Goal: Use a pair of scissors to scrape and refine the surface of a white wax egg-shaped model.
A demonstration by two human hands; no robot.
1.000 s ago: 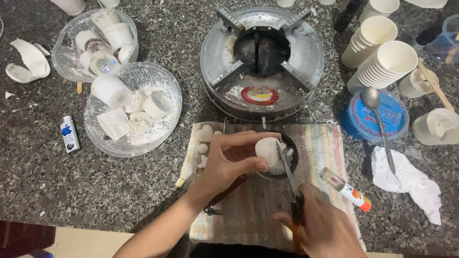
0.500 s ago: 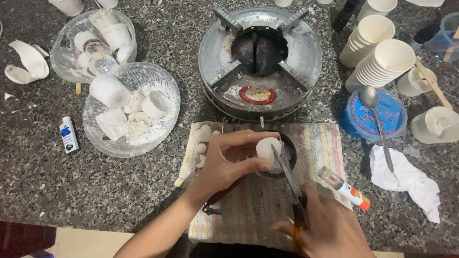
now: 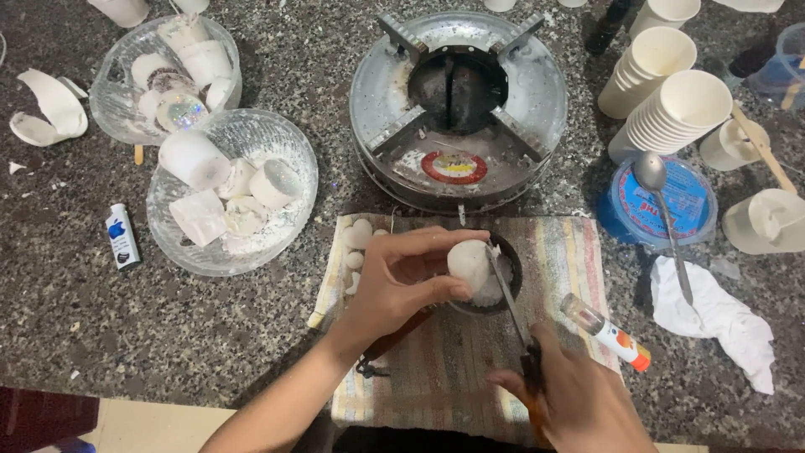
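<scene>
Head view. The left hand (image 3: 401,283) is closed around a white wax lump (image 3: 468,262), thumb on top and fingers underneath, and holds it over a small dark bowl (image 3: 503,285) at the centre of the frame. The bowl contains white shavings and stands on a striped cloth (image 3: 436,377) spread on the speckled stone tabletop (image 3: 168,335).

The right hand (image 3: 579,403), at 5 o'clock from the bowl, is closed around the handle of a knife (image 3: 510,302). The blade runs up toward 11 o'clock and its edge lies against the right side of the wax lump.

At 12 o'clock from the bowl, just beyond the cloth edge, stands a round metal stove (image 3: 457,101). At 10 o'clock, a glass bowl (image 3: 231,193) holds white wax pieces; a second glass bowl (image 3: 159,71) of similar pieces sits farther out in the same direction. A small white lighter (image 3: 122,236) lies at 9 o'clock, well apart from the cloth.

At 3 o'clock from the dark bowl, a marker-like tube with an orange cap (image 3: 605,332) lies on the cloth's right edge. At 2 o'clock, a spoon (image 3: 662,210) rests across a blue lid (image 3: 671,201), with stacks of paper cups (image 3: 671,109) beyond it. A crumpled white cloth (image 3: 717,323) lies at 3 o'clock, near the tabletop's right side.
</scene>
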